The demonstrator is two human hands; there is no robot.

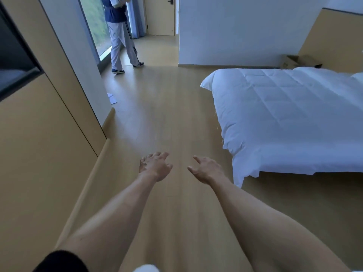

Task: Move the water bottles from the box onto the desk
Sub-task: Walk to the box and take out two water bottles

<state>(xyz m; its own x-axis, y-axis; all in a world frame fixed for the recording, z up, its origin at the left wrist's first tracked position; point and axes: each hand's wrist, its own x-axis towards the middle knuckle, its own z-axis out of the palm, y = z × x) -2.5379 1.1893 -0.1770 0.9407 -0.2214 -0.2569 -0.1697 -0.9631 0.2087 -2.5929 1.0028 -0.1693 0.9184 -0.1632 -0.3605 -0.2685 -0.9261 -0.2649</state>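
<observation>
Both the left hand and right hand reach out spread and empty; no bottles visible, though the box sits at two o'clock.

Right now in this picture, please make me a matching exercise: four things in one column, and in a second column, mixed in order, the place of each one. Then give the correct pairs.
Things:
1. cardboard box
2. white duvet
3. papers
4. standing person

Places:
A. lying on the floor by the foot of the left wall
B. spread over the bed at the right
C. by the tall window at the far left
D. behind the bed, against the far right wall

Pairs: 1-D, 2-B, 3-A, 4-C
</observation>
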